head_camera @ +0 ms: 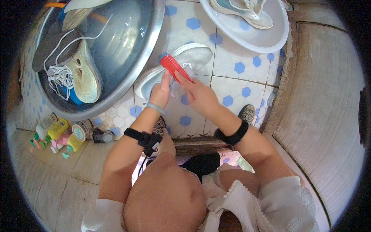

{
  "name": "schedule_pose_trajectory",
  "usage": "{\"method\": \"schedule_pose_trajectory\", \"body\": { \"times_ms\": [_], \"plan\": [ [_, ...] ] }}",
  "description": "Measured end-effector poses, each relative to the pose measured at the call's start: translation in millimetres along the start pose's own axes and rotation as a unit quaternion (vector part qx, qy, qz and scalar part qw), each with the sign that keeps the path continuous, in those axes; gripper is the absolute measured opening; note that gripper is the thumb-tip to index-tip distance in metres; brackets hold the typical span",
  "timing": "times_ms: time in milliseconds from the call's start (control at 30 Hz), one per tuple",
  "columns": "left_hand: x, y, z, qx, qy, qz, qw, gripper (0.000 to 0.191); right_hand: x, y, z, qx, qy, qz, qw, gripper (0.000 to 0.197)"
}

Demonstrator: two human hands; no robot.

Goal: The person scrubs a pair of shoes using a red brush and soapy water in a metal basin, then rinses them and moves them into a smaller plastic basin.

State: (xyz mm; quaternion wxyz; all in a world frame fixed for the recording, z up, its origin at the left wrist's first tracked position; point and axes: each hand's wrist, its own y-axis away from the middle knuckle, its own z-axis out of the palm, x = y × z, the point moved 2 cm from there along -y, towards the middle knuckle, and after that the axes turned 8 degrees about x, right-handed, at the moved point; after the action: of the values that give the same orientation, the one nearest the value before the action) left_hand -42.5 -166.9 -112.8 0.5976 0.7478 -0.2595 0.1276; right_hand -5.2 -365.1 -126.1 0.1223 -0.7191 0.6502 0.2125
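Observation:
A light grey and white sneaker (197, 56) lies on the tiled floor in front of me, its heel towards the lower left. My right hand (197, 92) grips a red plastic scrubbing brush (175, 68) above the middle of the shoe. On the shoe's left side is my left hand (161, 92), its thumb near the brush; its fingers are partly hidden, but they appear to hold the shoe. Left of it, a large metal basin (153, 46) holds water, white shoelaces (62, 76), insoles (85, 78) and another shoe part at the top.
At the upper right a white plastic basin (249, 46) holds another sneaker (246, 14). Several bottles (58, 129) and a round jar (81, 130) stand at the lower left. A wooden door (316, 87) edges the right side. My feet rest on the floor below my hands.

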Motion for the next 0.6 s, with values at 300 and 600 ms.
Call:
{"method": "schedule_pose_trajectory", "body": {
  "times_ms": [300, 600],
  "plan": [
    [-30, -15, -6, 0.017, 0.061, 0.114, 0.991, 0.063, -32, 32, 11, 0.001, -0.034, -0.078, 0.996, 0.047],
    [-43, -32, -1, -0.153, 0.433, -0.023, 0.888, 0.05, 7, 9, -15, 0.067, -0.174, 0.122, 0.975, 0.044]
  ]
}}
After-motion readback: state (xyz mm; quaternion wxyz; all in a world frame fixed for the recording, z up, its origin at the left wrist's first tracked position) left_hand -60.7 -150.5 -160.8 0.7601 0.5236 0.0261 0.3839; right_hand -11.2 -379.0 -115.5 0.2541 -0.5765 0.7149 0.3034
